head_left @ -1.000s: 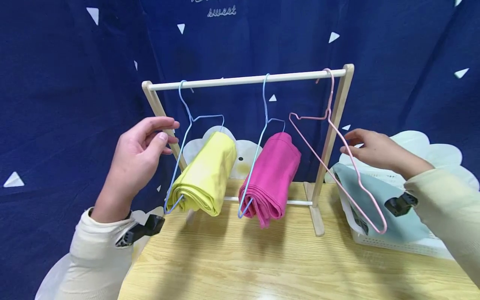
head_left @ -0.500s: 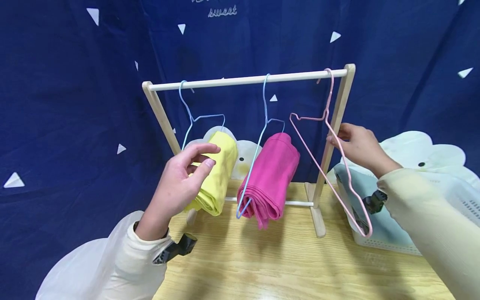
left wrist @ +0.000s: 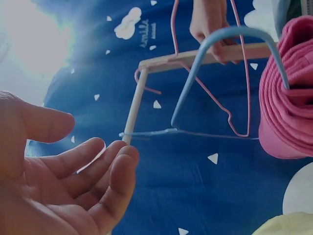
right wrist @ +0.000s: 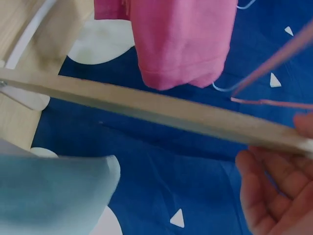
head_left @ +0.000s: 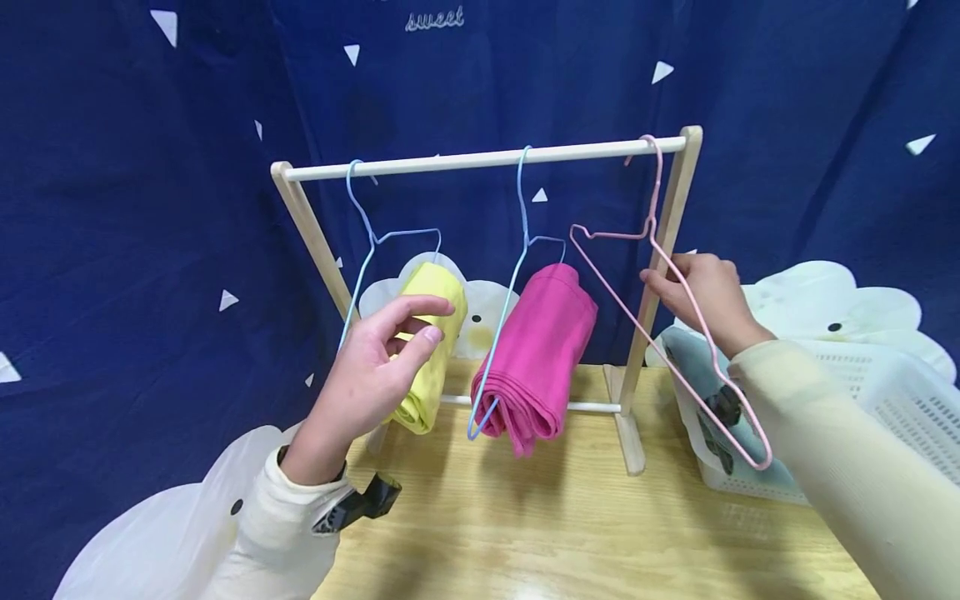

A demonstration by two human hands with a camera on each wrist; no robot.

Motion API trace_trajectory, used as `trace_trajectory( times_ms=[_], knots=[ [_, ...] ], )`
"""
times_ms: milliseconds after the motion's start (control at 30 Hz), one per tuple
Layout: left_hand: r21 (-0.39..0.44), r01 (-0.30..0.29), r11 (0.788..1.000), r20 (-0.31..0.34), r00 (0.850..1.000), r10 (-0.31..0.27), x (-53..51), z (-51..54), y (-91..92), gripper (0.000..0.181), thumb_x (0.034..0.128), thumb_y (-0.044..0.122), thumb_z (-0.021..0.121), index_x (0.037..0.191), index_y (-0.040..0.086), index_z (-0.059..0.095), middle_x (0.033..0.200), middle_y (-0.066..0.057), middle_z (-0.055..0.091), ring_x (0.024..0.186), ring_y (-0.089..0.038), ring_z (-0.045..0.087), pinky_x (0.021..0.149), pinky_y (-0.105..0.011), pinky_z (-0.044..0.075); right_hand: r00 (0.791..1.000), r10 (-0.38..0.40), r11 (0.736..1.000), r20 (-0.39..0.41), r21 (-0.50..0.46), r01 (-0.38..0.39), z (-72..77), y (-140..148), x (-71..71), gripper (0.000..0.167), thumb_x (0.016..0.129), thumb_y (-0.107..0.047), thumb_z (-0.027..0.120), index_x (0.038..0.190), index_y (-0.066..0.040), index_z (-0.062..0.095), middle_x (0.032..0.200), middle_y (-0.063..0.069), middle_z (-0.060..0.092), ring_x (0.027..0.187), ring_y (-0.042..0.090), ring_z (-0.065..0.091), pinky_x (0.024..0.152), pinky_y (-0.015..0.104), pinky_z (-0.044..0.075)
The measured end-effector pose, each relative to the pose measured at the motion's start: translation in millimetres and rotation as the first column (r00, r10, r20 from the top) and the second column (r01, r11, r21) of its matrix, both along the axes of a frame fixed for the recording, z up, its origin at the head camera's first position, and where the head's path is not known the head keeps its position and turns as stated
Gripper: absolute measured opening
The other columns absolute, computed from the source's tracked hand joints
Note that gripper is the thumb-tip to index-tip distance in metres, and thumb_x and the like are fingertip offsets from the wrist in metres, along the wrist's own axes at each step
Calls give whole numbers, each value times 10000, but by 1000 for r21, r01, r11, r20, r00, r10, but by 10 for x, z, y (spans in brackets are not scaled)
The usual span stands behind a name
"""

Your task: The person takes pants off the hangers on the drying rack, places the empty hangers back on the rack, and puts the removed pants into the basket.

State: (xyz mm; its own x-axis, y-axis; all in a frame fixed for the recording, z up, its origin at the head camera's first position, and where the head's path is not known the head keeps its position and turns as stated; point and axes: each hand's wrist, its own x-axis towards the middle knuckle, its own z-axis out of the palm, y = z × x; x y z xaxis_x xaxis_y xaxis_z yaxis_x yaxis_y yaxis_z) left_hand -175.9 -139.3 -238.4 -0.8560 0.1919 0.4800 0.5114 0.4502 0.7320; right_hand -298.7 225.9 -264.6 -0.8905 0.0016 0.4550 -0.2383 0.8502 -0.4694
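- The clothes rack (head_left: 480,159) stands on the table (head_left: 585,517), spanning the middle of the head view. Its wooden make suggests a stiff, light thing, likely to slide or tip if pushed up high.
- The right hand (head_left: 712,293), right of centre, grips the rack's right post (right wrist: 161,110), thumb on one side and fingers on the other. That looks a sound hold: squared wood, little slip.
- The left hand (head_left: 375,367), left of centre, is half open with fingers gently bent and holds nothing. It covers part of the yellow cloth (head_left: 431,375) in the head view; the left post would probably be its steadiest hold there.
- The yellow cloth and the pink cloth (head_left: 536,358) hang in folded bundles on the left blue hanger (head_left: 372,238) and the middle blue hanger (head_left: 526,237). They look soft and unbreakable, but likely to swing.
- The pink hanger (head_left: 652,223), upper right, carries no cloth. It seems thin and smooth, best taken at the neck.
- The grey-green cloth (right wrist: 54,193) lies in the basket at the right; it should be limp, easily pinched by an edge.
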Motion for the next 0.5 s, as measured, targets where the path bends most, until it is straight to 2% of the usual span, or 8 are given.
trace_trajectory(
  times_ms=[100,233,367,500],
  knots=[
    [-8,12,1000,-3,1000,-12,22,7,35,277,968,82,557,1228,100,651,1166,-73,681,950,-179,645,767,-274,527,998,-24,1000,-61,-9,23,-61,-38,1,376,957,-302,558,720,-24,649,565,79,568,583,258,530,482,317,328],
    [-29,9,1000,-28,1000,-10,-8,36,67,282,964,83,563,1232,91,651,1186,-68,686,970,-185,654,787,-303,532,991,-58,998,-118,-29,55,-104,-87,-12,356,932,-230,528,657,-29,630,533,95,576,554,269,533,476,314,325],
    [-68,-13,998,-35,999,10,-69,103,84,278,966,107,567,1231,94,653,1170,-65,690,978,-181,660,822,-353,536,992,-70,997,-101,-28,68,-89,-110,-28,383,921,-226,515,589,-48,585,493,78,529,544,264,521,492,316,326],
    [-108,-12,994,-45,999,7,-139,186,109,273,970,125,562,1223,89,657,1195,-64,684,1003,-191,674,852,-393,549,997,-45,999,-66,-16,44,-78,-77,-27,412,928,-255,511,563,-70,564,472,26,482,534,225,492,473,310,304]
  ],
)
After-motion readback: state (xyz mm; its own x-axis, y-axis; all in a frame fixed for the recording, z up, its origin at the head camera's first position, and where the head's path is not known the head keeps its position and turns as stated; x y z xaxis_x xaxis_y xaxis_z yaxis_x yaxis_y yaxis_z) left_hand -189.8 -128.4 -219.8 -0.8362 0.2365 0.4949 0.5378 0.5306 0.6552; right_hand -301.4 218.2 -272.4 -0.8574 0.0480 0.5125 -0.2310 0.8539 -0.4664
